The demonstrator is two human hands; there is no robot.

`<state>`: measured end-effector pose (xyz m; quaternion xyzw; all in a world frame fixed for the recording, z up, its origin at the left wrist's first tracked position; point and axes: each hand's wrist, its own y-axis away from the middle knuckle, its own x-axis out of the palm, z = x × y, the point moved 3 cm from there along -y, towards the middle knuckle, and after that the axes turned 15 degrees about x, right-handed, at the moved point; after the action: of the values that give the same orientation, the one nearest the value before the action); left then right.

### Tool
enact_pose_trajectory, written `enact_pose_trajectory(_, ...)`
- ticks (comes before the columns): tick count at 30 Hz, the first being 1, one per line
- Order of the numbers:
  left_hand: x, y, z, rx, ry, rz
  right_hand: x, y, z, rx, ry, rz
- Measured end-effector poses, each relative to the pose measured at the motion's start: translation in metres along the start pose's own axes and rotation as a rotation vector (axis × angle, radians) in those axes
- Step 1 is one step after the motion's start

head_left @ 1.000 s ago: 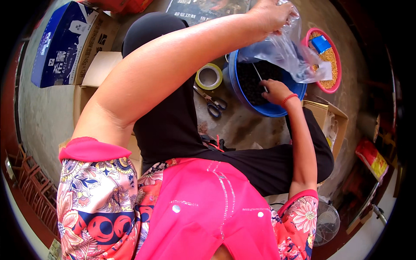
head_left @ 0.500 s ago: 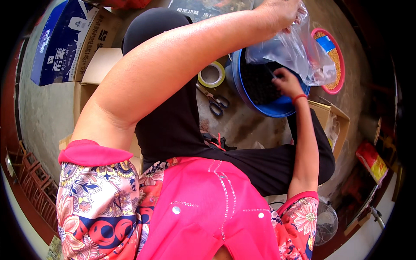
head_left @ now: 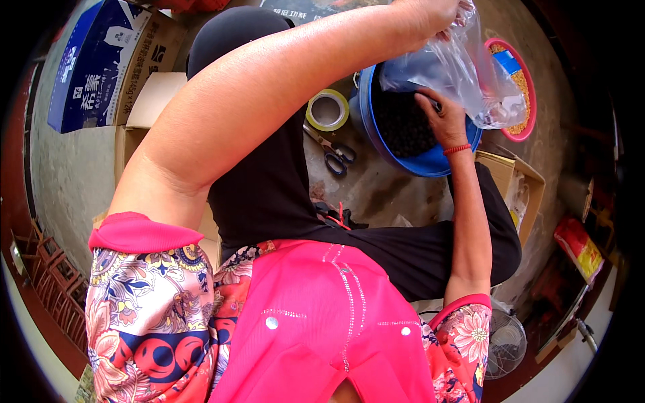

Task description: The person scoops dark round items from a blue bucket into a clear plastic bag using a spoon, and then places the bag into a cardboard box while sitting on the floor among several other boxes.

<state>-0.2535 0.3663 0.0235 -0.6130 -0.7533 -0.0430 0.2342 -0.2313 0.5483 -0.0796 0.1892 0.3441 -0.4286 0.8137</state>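
Over the blue bucket (head_left: 430,168), a clear, shiny, crinkled plastic bag (head_left: 463,77).

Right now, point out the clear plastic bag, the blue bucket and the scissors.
Clear plastic bag (head_left: 463,70), head view: the middle of its crumpled film.
Blue bucket (head_left: 430,165), head view: its wall on the wearer's side, by the rim.
Scissors (head_left: 328,146), head view: where handles meet blades.

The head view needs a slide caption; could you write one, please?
Left hand holding a clear bag, right hand over a blue bucket of dark pieces.
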Motion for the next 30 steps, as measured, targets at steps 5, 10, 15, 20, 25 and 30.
enact_pose_trajectory(5, -0.003, -0.002, 0.0, -0.013, -0.052, 0.012, -0.007, 0.004, 0.003, 0.122, 0.292, -0.14)
enact_pose_trajectory(10, 0.001, -0.002, 0.003, -0.026, -0.061, 0.016, 0.001, 0.008, 0.009, 0.089, 0.244, -0.13)
enact_pose_trajectory(15, 0.004, -0.001, 0.005, 0.002, -0.051, 0.084, 0.003, 0.006, 0.0, 0.333, 0.06, -0.004)
enact_pose_trajectory(20, 0.005, 0.006, 0.008, -0.061, 0.064, 0.149, -0.008, 0.004, -0.025, 0.579, -0.182, -0.001)
enact_pose_trajectory(25, 0.012, 0.009, 0.014, -0.052, 0.026, 0.218, 0.007, 0.015, -0.03, 0.626, -0.347, 0.172)
enact_pose_trajectory(30, 0.018, 0.011, 0.002, -0.074, -0.119, 0.235, 0.021, 0.02, -0.023, 0.568, -0.374, 0.26)
